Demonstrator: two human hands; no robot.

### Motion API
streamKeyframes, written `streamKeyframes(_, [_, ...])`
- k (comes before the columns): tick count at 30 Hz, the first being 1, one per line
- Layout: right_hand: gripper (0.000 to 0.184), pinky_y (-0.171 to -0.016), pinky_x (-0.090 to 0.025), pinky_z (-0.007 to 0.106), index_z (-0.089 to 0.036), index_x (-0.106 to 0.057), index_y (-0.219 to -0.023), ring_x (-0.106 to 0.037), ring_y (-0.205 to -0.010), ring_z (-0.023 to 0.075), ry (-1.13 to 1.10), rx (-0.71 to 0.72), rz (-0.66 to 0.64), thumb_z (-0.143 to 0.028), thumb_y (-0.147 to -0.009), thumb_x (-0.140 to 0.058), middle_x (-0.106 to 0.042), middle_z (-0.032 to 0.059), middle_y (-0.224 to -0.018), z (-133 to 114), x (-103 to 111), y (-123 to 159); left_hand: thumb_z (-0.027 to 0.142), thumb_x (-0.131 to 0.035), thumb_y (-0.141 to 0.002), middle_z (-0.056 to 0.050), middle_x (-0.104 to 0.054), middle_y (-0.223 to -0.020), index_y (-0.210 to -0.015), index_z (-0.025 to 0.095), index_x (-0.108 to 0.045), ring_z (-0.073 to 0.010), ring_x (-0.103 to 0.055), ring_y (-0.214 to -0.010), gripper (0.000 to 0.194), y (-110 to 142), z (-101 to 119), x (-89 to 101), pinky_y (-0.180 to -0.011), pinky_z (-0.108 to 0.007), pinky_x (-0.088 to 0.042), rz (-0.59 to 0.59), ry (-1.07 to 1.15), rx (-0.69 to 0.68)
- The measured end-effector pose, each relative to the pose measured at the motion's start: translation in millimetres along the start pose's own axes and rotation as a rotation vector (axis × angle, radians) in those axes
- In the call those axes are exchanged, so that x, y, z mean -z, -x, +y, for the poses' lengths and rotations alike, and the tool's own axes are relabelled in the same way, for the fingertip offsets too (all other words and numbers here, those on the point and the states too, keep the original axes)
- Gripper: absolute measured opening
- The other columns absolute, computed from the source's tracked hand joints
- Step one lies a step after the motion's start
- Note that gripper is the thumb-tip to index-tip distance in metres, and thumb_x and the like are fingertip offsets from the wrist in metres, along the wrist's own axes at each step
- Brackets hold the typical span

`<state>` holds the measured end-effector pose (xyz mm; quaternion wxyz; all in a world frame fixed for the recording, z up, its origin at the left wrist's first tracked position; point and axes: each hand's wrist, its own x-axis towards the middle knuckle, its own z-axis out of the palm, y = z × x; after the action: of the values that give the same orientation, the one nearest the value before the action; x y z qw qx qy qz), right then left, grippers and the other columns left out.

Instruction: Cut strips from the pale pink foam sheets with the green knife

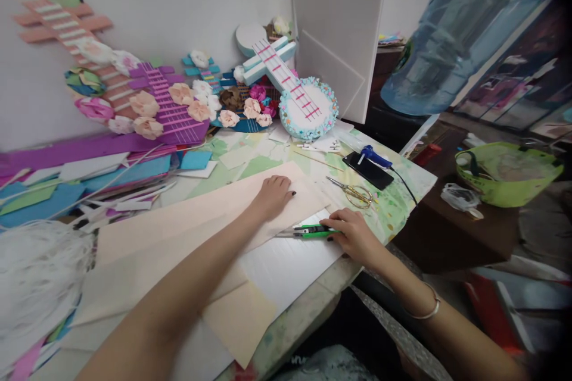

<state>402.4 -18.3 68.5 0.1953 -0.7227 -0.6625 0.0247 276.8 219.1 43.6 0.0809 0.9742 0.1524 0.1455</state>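
Knife (309, 230) grasped in right grip (353, 232), long axis pointing left by paper's near edge; left grip (273, 196) flat on paper (210, 208), released.

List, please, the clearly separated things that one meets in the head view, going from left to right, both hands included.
White stringy pile → purple guitar-shaped decoration → left hand → green cutter knife → right hand → lime-green basket.
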Motion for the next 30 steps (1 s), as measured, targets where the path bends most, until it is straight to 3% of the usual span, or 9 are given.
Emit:
streamKeyframes(12, [0.029, -0.078, -0.037, 0.037, -0.023, -0.068, -0.110, -0.058, -0.096, 0.0236, -0.009, -0.015, 0.018, -0.014, -0.084, -0.061, -0.066, 0.0094, -0.104, -1, -5, 0, 0.028, -0.036, -0.097, -0.010, -0.061, -0.118, -0.115, 0.018, -0.052, -0.0229, -0.055, -0.110, 0.026, 2, -9, 9.7, -0.095, -0.038, -0.044, 0.041, 0.142, 0.110])
streamKeyframes(16, [0.029, -0.077, -0.037, 0.036, -0.024, -0.068, -0.110, -0.059, -0.096, 0.0231, -0.010, -0.008, 0.029, -0.014, -0.083, -0.061, -0.066, 0.0086, -0.103, 1, -6, 0, 0.033, -0.033, -0.098, -0.010, -0.057, -0.126, -0.122, 0.019, -0.048, -0.0217, -0.052, -0.117, 0.032, 19, -22, 23.4, -0.099, -0.038, -0.043, 0.063, 0.171, 0.146])
streamKeyframes(20, [0.030, -0.078, -0.036, 0.037, -0.024, -0.068, -0.111, -0.058, -0.097, 0.0238, -0.019, 0.013, 0.046, -0.015, -0.083, -0.062, -0.066, 0.0084, -0.104, 3, -8, -4, 0.034, -0.040, -0.094, -0.013, -0.055, -0.129, -0.124, 0.017, -0.048, -0.0261, -0.049, -0.121, 0.035, 45, -38, 33.2, -0.104, -0.043, -0.039, 0.029, 0.140, 0.132])
streamKeyframes(25, [0.029, -0.080, -0.034, 0.039, -0.025, -0.068, -0.111, -0.058, -0.099, 0.0249, -0.010, 0.034, 0.053, -0.014, -0.085, -0.061, -0.066, 0.0086, -0.105, 0, -11, -12, 0.037, -0.045, -0.091, -0.013, -0.057, -0.128, -0.120, 0.017, -0.052, -0.0292, -0.048, -0.123, 0.035, 65, -50, 33.9, -0.106, -0.046, -0.036, -0.052, 0.081, 0.058])
streamKeyframes(30, [0.030, -0.081, -0.032, 0.040, -0.024, -0.069, -0.111, -0.057, -0.099, 0.0247, 0.003, 0.054, 0.032, -0.013, -0.085, -0.059, -0.067, 0.0085, -0.105, -8, -13, -20, 0.035, -0.041, -0.093, -0.013, -0.054, -0.132, -0.121, 0.016, -0.052, -0.0291, -0.044, -0.127, 0.035, 68, -49, 28.9, -0.108, -0.048, -0.033, -0.038, 0.035, 0.052])
